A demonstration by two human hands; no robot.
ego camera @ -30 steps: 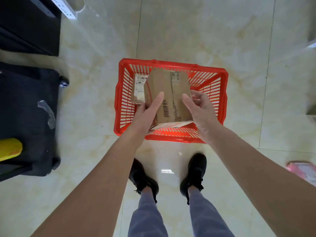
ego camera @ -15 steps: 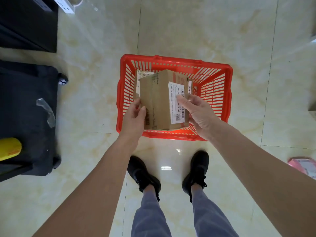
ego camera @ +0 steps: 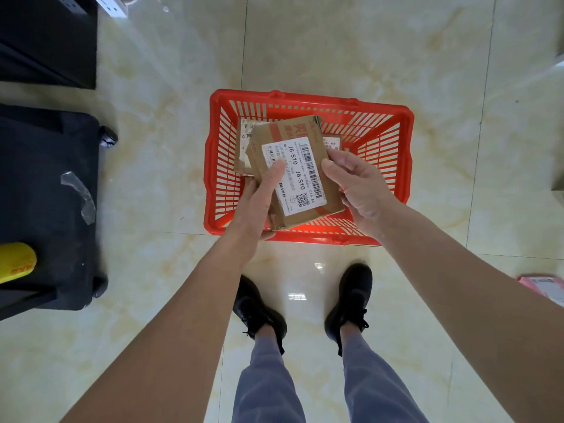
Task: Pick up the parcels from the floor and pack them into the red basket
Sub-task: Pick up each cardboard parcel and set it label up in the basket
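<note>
Both sets of fingers are clamped on one cardboard parcel (ego camera: 294, 175): the left hand (ego camera: 256, 206) presses its thumb on the white shipping label at the parcel's left edge, the right hand (ego camera: 357, 186) grips the right edge. The parcel hangs tilted over the red basket (ego camera: 308, 99), label up. Under it, inside the basket, lie other parcels (ego camera: 244, 138), mostly hidden. The basket stands on the tiled floor (ego camera: 335, 41), just beyond the person's black shoes (ego camera: 351, 297).
</note>
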